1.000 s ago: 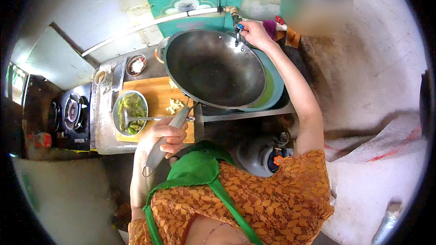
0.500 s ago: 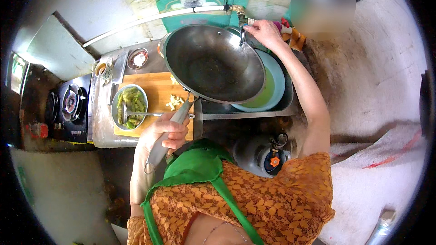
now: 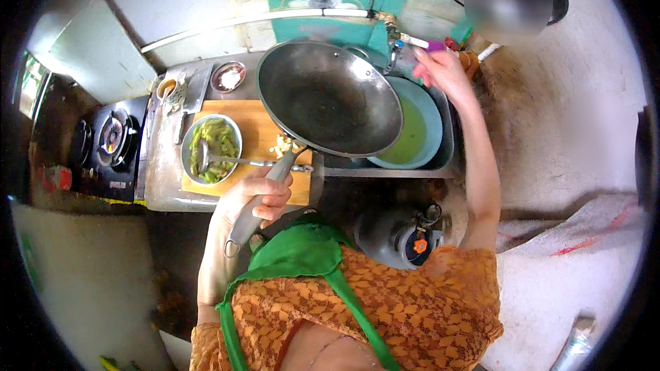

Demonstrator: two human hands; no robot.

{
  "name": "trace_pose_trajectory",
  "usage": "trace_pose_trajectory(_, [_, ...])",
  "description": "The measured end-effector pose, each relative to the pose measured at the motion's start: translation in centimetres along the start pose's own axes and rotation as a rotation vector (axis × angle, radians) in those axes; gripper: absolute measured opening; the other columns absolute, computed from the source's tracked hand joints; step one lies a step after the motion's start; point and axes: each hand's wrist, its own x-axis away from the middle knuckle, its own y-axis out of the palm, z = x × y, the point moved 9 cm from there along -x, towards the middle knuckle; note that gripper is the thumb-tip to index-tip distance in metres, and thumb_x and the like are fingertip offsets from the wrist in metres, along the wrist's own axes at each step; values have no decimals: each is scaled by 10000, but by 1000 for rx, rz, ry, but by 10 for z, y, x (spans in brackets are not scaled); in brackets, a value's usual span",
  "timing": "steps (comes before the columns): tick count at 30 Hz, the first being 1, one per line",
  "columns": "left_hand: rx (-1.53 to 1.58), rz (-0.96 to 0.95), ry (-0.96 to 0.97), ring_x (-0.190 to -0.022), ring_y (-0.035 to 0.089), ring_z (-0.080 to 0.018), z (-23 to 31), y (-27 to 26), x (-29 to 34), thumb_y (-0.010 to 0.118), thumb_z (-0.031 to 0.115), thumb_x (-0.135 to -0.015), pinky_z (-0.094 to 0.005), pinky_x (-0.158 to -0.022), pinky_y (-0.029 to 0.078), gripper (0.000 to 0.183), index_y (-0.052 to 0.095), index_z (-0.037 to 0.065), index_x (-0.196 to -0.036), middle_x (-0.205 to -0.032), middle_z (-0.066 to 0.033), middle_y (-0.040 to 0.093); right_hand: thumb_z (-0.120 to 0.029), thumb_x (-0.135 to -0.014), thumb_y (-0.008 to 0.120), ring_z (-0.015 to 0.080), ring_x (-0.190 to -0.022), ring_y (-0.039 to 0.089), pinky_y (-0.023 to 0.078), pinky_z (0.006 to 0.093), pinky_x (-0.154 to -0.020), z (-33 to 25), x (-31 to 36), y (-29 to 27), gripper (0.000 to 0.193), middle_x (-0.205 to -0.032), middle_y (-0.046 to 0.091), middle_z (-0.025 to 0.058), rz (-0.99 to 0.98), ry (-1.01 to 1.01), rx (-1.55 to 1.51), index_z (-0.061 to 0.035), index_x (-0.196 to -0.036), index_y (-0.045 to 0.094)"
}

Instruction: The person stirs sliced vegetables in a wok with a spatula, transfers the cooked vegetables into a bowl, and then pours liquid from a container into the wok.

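My left hand is wrapped round the grey handle of a dark wok. The wok hangs over the near side of the sink and the right part of a wooden cutting board, its inside facing up and bare. My right hand is raised just right of the tap, apart from it, with nothing seen in its fingers, which are slightly blurred and spread. Below that hand, a light blue basin of greenish water sits in the sink, partly hidden by the wok.
A bowl of green vegetables with a ladle stands on the board beside chopped pale pieces. Behind are a cleaver and a small dish. A gas stove is far left; a gas cylinder stands below the sink.
My right hand has let go of the tap and moved away to the right. The wok has shifted left relative to the sink, out from under the tap, still held in my left hand.
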Motion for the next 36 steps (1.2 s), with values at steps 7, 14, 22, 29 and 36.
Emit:
trace_pose_trajectory(7, [75,-82,36,-391,311,-55,5,-38,87,538,-11,-763,-174,-310,249,134,411,16,-793,-556,-10,360,-246,-890,520,24,-467,464,366,179,-431,-94,189,115,260,-594,587,-9,-882,218,-285,-47,-831,676])
trace_pose_trajectory(14, [39,10,190,-313,323,-65,13,-113,218,534,5,-732,-200,-263,226,134,409,1,-781,-510,-14,373,-268,-928,459,109,-689,580,478,255,-623,-194,285,359,305,-813,624,47,-1397,28,-267,-100,-1161,562])
trace_pose_trajectory(22, [206,-64,451,-399,354,-65,32,-197,350,544,-36,-733,-188,-312,258,158,430,18,-828,-550,-7,380,-371,-932,422,135,-810,583,494,284,-666,-292,316,504,414,-961,599,52,-1445,10,-485,-75,-1212,496])
trace_pose_trajectory(29, [267,2,639,-366,332,-63,83,-275,387,518,-9,-782,-193,-314,261,96,459,29,-849,-537,2,370,-400,-936,382,165,-839,595,493,293,-704,-347,304,568,464,-1005,602,89,-1473,93,-594,-50,-1224,479])
trace_pose_trajectory(36, [310,44,624,-380,345,-66,133,-348,402,523,-8,-783,-189,-320,265,114,454,29,-865,-541,2,365,-419,-932,380,171,-830,596,493,302,-701,-376,261,634,477,-974,607,94,-1482,40,-651,-54,-1224,475])
